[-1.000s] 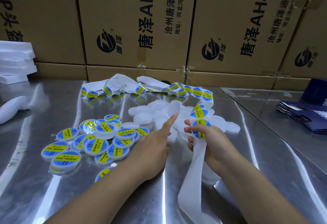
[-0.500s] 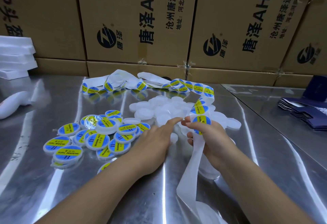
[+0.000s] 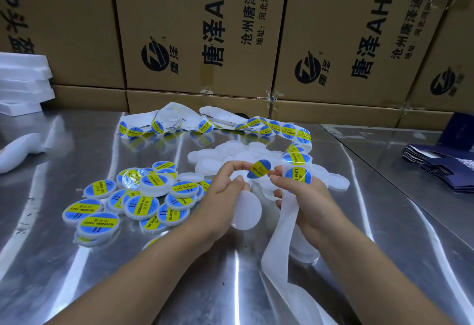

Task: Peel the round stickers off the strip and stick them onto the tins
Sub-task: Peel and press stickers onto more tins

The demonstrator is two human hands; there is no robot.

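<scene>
A plain white tin is gripped in the left hand, pinched at its upper edge by the thumb and curled fingers and held above the metal table. Half a second earlier no tin was held, and that hand was stretched out toward the heap of unlabelled tins.

The strip is clasped in the right hand, with the fingers curled round it as before. Its bare backing trails down to the table on the near side.

A blue-and-yellow sticker, earlier seen lying on the strip at the right thumb, is now lifted clear. It is held tilted between the fingertips of the two hands, just above the gripped tin. Which fingertip it clings to cannot be told. Another sticker is seen on the strip just beside the right fingers.

The far part of the strip is looped behind the heap, in front of the cartons. The labelled tins are piled to the left of the left hand, where they were earlier.
</scene>
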